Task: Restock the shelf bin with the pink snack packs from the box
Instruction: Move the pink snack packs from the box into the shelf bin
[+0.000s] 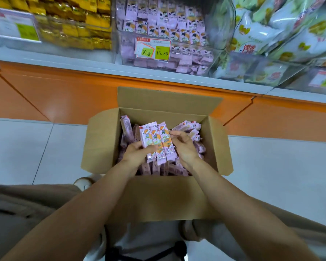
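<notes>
Head view: the left hand (135, 153) grips three fanned pink snack packs (155, 142) by their lower ends, over the open box (102, 140). The right hand (184, 147) curls its fingers (174, 133) against the rightmost pack's edge. I'd expect light, slick film and crushable contents, so I'd clamp across the flat middles. Their long axes run 6 to 12 o'clock, tops toward the shelf bin (219, 34).

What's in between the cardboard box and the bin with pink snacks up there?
In the head view, only the shelf's orange front panel and pale ledge lie between the box and the bin.
</notes>
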Demonstrator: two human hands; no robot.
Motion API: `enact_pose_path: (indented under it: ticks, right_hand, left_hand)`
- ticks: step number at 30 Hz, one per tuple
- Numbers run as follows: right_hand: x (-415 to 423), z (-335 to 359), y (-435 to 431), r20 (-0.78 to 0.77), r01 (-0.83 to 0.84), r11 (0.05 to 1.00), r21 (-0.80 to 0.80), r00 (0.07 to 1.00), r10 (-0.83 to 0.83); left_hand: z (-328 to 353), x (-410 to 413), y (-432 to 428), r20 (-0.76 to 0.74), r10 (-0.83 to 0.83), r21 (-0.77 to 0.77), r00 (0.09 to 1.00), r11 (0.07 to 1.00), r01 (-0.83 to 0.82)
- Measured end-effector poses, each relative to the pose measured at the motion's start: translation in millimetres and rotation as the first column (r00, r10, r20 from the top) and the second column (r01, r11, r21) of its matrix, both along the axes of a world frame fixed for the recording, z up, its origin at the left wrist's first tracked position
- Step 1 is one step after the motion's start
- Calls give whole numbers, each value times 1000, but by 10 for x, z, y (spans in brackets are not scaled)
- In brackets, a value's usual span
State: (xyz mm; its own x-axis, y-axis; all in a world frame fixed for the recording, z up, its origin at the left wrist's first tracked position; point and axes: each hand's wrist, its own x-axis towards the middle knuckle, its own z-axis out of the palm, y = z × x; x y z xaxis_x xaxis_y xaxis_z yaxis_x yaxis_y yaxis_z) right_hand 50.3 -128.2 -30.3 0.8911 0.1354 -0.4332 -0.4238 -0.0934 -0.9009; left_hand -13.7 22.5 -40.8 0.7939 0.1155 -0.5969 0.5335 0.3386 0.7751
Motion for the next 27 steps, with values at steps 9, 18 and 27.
enact_pose_path:
  ticks: [9,18,27]
  right_hand:
    - [-255,647,49,183,-381,901,-206,890,418]
    - [-280,1412,394,438,-282,826,-488,739,511]
    - [-56,1961,641,513,-151,895,-421,774,372]
  left_hand:
    - [610,-153,210,111,81,28,990,996,-84]
    - [1292,-156,536,264,39,42,964,998,-52]
    - [1847,101,636,438,63,38,897,995,-88]
